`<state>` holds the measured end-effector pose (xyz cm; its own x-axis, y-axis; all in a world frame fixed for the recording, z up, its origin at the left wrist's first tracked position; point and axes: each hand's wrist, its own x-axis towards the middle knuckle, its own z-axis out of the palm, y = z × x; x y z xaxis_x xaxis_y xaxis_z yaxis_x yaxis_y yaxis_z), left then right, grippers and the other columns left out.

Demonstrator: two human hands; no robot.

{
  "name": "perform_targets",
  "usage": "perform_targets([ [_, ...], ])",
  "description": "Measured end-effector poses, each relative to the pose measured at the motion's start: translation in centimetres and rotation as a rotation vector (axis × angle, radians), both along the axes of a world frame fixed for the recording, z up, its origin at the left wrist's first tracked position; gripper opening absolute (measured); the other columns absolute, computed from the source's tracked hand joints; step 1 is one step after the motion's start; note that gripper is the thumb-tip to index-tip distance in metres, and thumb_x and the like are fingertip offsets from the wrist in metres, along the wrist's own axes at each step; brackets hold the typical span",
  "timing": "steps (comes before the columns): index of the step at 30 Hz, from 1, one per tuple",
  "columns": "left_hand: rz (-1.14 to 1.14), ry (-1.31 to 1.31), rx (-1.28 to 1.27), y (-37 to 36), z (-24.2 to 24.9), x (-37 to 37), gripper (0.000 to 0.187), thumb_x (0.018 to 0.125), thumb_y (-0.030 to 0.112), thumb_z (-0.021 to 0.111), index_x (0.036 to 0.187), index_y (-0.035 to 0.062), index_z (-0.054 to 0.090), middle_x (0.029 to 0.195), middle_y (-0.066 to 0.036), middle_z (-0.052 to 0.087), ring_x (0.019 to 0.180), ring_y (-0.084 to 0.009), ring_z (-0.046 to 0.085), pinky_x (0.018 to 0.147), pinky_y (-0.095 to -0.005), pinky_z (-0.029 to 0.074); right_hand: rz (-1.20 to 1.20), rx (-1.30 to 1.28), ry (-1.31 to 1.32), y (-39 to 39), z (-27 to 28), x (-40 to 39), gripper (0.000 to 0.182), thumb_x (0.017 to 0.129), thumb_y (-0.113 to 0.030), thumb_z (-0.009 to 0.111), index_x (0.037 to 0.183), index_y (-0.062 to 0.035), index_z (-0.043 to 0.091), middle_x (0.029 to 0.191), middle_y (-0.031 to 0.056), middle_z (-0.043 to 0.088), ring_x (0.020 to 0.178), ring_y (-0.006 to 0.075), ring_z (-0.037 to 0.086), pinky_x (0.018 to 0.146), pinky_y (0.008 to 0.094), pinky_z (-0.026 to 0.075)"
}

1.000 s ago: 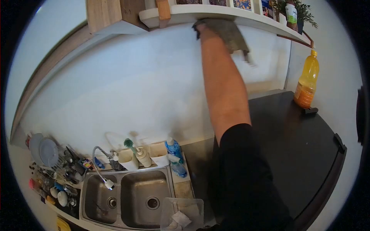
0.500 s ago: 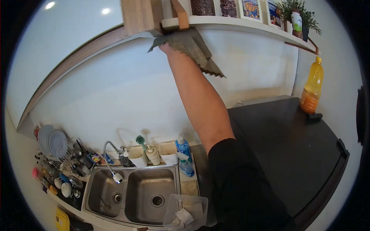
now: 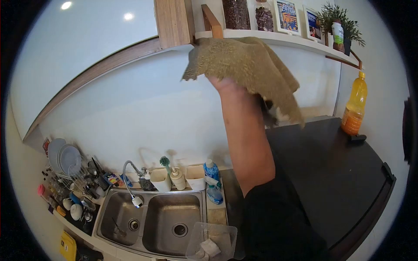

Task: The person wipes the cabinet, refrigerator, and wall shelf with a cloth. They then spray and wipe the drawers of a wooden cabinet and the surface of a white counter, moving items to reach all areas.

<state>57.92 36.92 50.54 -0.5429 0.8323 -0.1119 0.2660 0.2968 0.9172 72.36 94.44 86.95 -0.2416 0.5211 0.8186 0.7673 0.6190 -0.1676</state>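
My right hand [image 3: 224, 83] is raised to the wall shelf [image 3: 261, 35], holding a brownish-green cloth [image 3: 244, 61]. The cloth drapes over the hand and hides most of its fingers. Its upper edge is at the shelf's left end, beside the wooden bracket [image 3: 212, 21] and the wooden cabinet [image 3: 175, 21]. A loose corner hangs down to the right, past my wrist. My left hand is out of view.
Jars [image 3: 264, 18], framed pictures [image 3: 287, 16] and a plant [image 3: 342, 21] stand on the shelf. A yellow bottle [image 3: 355, 102] stands on the dark counter [image 3: 322, 169]. Below are a double sink [image 3: 172, 217], soap bottles [image 3: 177, 178], a dish rack [image 3: 65, 161] and a plastic tub [image 3: 230, 239].
My right hand and the cloth have moved right in view. The cloth has spread wider and hangs lower. The whole view has shifted slightly.
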Motion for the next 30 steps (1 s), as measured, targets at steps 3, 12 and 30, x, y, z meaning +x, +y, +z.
perform_targets([
  [3, -0.004, 0.037, 0.101, 0.3, -0.1, 0.8, 0.048, 0.08, 0.004, 0.062, 0.127, -0.0015, 0.058, 0.112, -0.014, 0.065, 0.098, -0.0203, 0.062, 0.075, -0.0328, 0.051, -0.012, -0.012, 0.018, 0.0, -0.2, 0.5, 0.035, 0.085, -0.039, 0.062, 0.108, -0.0149, 0.071, 0.121, 0.0159, 0.065, 0.11, 0.0301, 0.063, 0.098, 0.0471, 0.046],
  [12, -0.006, 0.021, 0.081, -2.2, -1.5, 1.4, 0.046, 0.083, 0.01, 0.065, 0.126, -0.0015, 0.058, 0.114, -0.016, 0.065, 0.1, -0.0275, 0.064, 0.08, -0.0376, 0.052, 0.002, -0.005, -0.114, -5.3, -1.2, -3.1, 0.033, 0.084, -0.039, 0.064, 0.105, -0.0151, 0.073, 0.119, 0.016, 0.067, 0.108, 0.0302, 0.065, 0.097, 0.0475, 0.048],
  [30, -0.152, 0.073, 0.192, -2.0, -2.1, 0.4, 0.049, 0.089, 0.032, 0.065, 0.124, -0.0018, 0.059, 0.114, -0.019, 0.065, 0.1, -0.0313, 0.062, 0.082, -0.0437, 0.05, 0.168, -1.071, 0.131, 4.6, -6.7, 15.1, 0.038, 0.094, -0.035, 0.05, 0.119, -0.0097, 0.064, 0.123, 0.0164, 0.063, 0.11, 0.033, 0.062, 0.098, 0.0506, 0.048],
])
